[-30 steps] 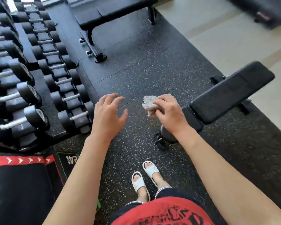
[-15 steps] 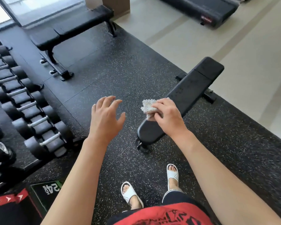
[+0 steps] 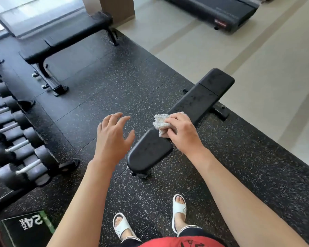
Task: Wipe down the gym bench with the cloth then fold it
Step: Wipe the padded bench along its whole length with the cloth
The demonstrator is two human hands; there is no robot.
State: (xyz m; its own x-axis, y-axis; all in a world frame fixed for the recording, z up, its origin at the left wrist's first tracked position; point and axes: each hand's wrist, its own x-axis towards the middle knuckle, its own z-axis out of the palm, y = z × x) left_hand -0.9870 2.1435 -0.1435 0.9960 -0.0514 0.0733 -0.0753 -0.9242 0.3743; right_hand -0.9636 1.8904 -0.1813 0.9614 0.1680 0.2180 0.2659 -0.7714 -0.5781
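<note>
You are pinching bunched cloth (image 3: 161, 123) in right hand (image 3: 183, 133), frame centre, over near end of bench (image 3: 194, 106); left hand (image 3: 112, 138) hovering empty, fingers spread; flatten cloth, stroke lengthwise toward upper right

A gym: dumbbell rack (image 3: 16, 143); benches (image 3: 189, 111); treadmill (image 3: 218, 11).

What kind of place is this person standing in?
Almost certainly a gym: rows of black dumbbells with metal handles along the left, two black padded benches on speckled rubber flooring, and seemingly a treadmill.
</note>
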